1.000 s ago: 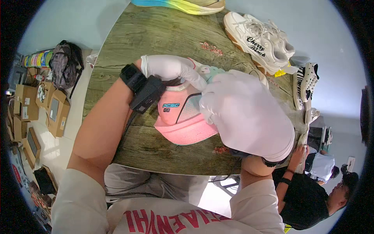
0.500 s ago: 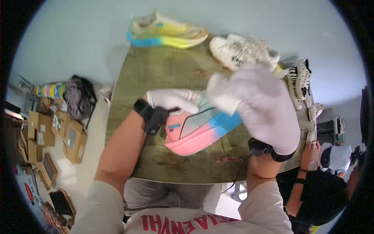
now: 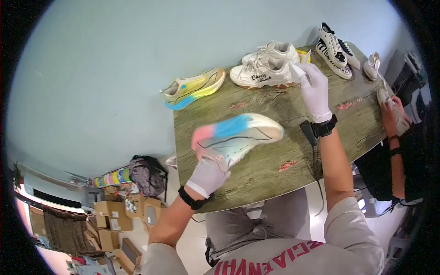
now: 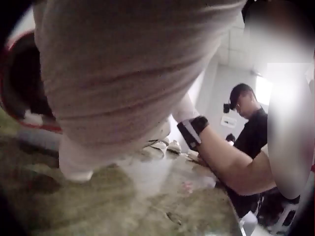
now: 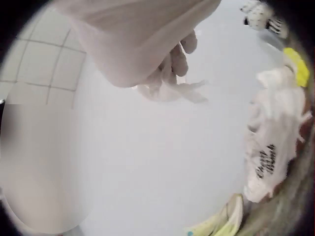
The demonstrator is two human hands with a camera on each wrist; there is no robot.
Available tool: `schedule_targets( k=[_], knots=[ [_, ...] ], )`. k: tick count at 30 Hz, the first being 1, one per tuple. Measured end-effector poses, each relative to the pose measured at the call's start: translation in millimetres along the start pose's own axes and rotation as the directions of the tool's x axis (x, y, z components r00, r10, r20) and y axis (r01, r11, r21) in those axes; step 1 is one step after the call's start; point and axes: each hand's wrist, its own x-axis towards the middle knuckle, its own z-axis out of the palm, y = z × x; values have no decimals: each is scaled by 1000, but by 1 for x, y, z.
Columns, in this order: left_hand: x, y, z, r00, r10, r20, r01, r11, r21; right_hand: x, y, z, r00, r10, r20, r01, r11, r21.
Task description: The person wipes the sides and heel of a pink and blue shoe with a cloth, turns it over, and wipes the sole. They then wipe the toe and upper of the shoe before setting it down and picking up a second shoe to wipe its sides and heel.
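Note:
In the head view the gloved left hand (image 3: 208,177) grips a pink, blue and white running shoe (image 3: 236,137) by its heel end, with the sole side turned toward the back of the table. The gloved right hand (image 3: 315,91) is raised at the right and pinches a white wipe or tissue (image 3: 299,72). In the right wrist view its curled fingers hold the thin white piece (image 5: 189,92). The left wrist view is mostly filled by the left glove (image 4: 123,83), and part of a dark, red-edged opening shows beside it.
A yellow and blue shoe (image 3: 195,90) stands at the table's back left. White sneakers (image 3: 266,68) and black-and-white shoes (image 3: 333,52) stand along the back. Another person's hands (image 3: 389,112) are at the right end. A cable (image 3: 317,178) hangs over the front edge.
The left hand has turned the shoe so its toe points right. The right hand has left the shoe and moved right, with the white piece now visible. The head view has shifted.

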Motion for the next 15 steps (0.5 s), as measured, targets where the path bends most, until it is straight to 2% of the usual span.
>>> schedule_targets(
  k=[1, 2, 3, 4, 5, 6, 7, 8, 9, 10, 11, 13, 15],
  knots=[
    [-8, 2, -1, 993, 32, 114, -17, 992, -128, -8, 14, 3, 998, 64, -23, -64, 998, 5],
    [-17, 0, 11, 979, -12, 204, 63, 966, -249, -17, 27, 8, 996, 83, -30, -83, 996, 20],
    [-19, 2, 11, 973, -16, 229, 72, 969, -238, -27, 39, 14, 976, 218, -20, -214, 971, 108],
    [-19, 4, 11, 984, -51, 169, 134, 839, -527, -35, 46, 20, 937, 348, 2, -342, 920, 193],
    [-24, 7, 13, 986, -113, 123, 166, 616, -770, -45, 50, 24, 928, 371, 11, -366, 909, 199],
    [-28, 3, 15, 936, -221, 275, 342, 376, -861, -47, 55, 27, 946, 324, 9, -322, 937, 133],
    [-25, 4, 20, 934, -225, 276, 345, 375, -861, -45, 60, 29, 964, 264, 3, -264, 962, 65],
    [-16, 6, 27, 935, -275, 223, 173, -198, -965, -49, 68, 33, 959, 281, 46, -284, 954, 95],
    [-5, 10, 24, 917, -340, 211, -90, -689, -719, -54, 74, 36, 957, 285, 49, -289, 953, 90],
    [3, 11, 22, 864, -409, 294, -151, -768, -623, -57, 79, 38, 926, 369, 76, -376, 918, 127],
    [13, 10, 20, 862, -410, 297, -154, -771, -618, -59, 84, 40, 888, 446, 109, -459, 873, 164],
    [31, 2, 15, 836, -478, 269, -65, -574, -817, -60, 78, 38, 881, 453, 138, -473, 858, 199],
    [51, -19, 15, 901, -413, 134, -134, -557, -820, -57, 74, 39, 880, 451, 150, -474, 848, 235]
  ],
)
